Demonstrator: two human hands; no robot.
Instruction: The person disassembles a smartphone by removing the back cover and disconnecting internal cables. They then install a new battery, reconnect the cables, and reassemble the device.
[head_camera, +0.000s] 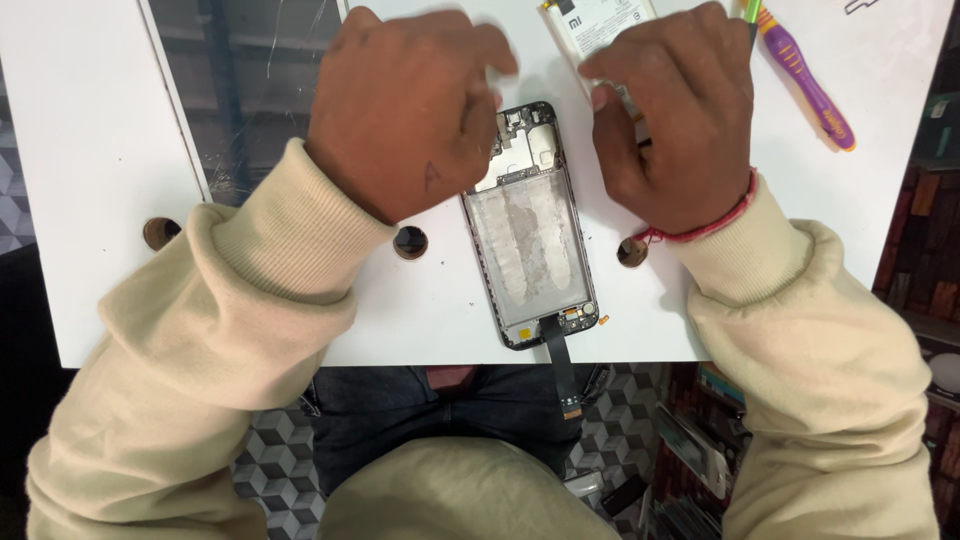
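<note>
The opened phone frame lay lengthwise on the white desk, its back off, its lower end near the desk's front edge. The bare battery bay showed patches of pale adhesive residue, and a dark flex ribbon hung from its bottom end over the desk's edge.

My left hand sat over the frame's upper left corner, fingers curled in a narrow grip against the frame's top; whether they actually pinched anything I could not tell, since the knuckles hid the tips. My right hand hovered just beside the frame's upper right, its grip likewise drawn in, thumb and forefinger close together on something small that I could not make out.

Just beyond my right hand, a white battery lay on the desk, partly covered by my fingers. Further right lay a purple-handled tool, slanted, well apart from the frame. A dark glossy panel lay to the left, under my left wrist. Three round holes showed in the desk near my cuffs.
</note>
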